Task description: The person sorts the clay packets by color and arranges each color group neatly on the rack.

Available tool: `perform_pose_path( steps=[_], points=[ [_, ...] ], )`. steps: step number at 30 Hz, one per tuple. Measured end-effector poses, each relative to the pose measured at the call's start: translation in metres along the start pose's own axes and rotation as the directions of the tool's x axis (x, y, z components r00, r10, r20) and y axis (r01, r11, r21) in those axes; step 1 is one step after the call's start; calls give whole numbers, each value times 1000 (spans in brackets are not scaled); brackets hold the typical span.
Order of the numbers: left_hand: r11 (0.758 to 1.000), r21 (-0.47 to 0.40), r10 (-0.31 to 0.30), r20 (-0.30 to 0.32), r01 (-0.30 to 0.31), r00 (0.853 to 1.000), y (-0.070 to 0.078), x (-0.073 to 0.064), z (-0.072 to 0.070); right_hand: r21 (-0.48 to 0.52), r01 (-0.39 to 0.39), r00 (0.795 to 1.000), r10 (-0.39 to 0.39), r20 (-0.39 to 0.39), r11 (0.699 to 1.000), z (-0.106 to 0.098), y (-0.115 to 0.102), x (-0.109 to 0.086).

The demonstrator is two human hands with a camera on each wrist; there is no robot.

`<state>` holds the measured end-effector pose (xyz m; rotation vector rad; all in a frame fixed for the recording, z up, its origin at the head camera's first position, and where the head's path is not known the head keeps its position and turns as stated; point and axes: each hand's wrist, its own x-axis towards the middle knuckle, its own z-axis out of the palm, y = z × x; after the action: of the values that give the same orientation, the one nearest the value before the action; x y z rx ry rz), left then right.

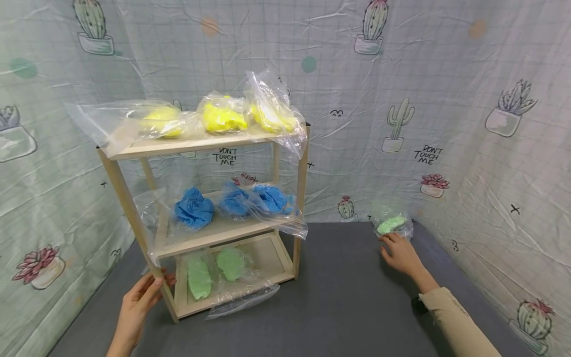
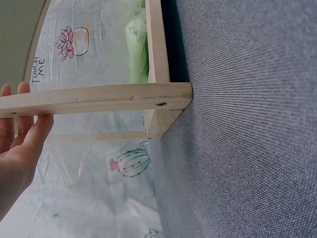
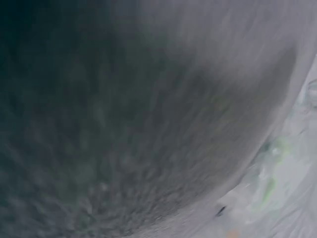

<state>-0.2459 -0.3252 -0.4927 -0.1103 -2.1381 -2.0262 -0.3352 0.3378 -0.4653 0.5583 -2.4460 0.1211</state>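
My left hand (image 1: 140, 297) grips the front left post of a wooden shelf rack (image 1: 178, 313), and in the left wrist view its thumb and fingers (image 2: 37, 131) lie on either side of that post. At the back right, a clear bag with a light green lump (image 1: 391, 224) lies close to the wall sheet. My right hand (image 1: 401, 253) reaches to its near edge, fingers forward and thumb spread apart; whether they touch the plastic cannot be told. That bag also shows blurred in the right wrist view (image 3: 270, 191), where no fingers are visible.
Bagged yellow lumps (image 1: 223, 118) sit on the rack's top, bagged blue lumps (image 1: 194, 208) on its middle shelf, and two bagged green lumps (image 1: 199, 277) on the bottom one. Some plastic overhangs the front edges. A dark grey cloth (image 1: 339, 297) covers the table; printed sheets (image 1: 339, 109) hang around.
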Motion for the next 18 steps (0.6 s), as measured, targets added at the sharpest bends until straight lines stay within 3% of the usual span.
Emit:
perform_pose_path(
  steps=[5,8,12,18],
  points=[
    [1000,20,-4,-31,5,1000,-4,1,0,-62,-86,994,90,59,994,6,20,4],
    [999,39,-20,-44,21,999,-1,0,1,-92,-147,978,159,134,985,9,30,9],
    [997,55,-42,-60,45,997,-1,1,1,-121,-228,932,253,260,966,12,39,17],
    [998,62,-25,-47,28,999,-3,1,0,-126,-295,860,321,396,947,18,44,25]
  ],
)
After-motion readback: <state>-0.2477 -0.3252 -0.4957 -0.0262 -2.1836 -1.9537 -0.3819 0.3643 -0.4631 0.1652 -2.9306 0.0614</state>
